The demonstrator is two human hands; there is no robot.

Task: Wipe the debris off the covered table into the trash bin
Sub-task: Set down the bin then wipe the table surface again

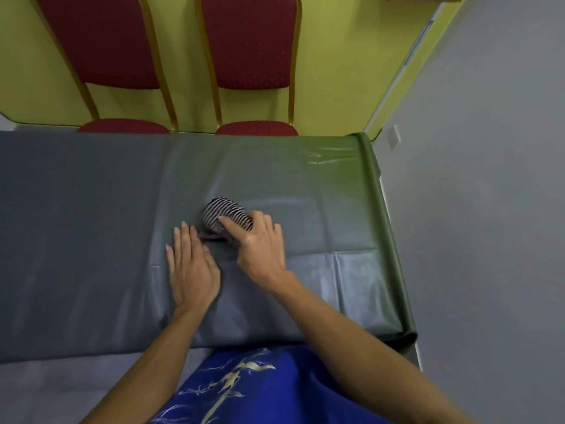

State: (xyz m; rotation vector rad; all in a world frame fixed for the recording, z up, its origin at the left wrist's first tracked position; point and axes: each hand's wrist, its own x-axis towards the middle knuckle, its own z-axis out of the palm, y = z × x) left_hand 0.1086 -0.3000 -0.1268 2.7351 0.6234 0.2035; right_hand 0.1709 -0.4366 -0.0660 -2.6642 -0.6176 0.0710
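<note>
Two hands and one striped cloth are seen on the covered table.

The left hand (191,266) is laid flat, fingers straight and pressed together; the right hand (260,243) is curled onto one bunched, rounded black-and-white striped cloth (224,214) just past its fingertips, long axis slanting near-left to far-right. One smooth, creased grey-green table cover (91,224) lies beneath; two red padded chairs (249,41) stand beyond.

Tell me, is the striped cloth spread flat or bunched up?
Bunched up: the striped cloth sits humped under the right hand.
</note>
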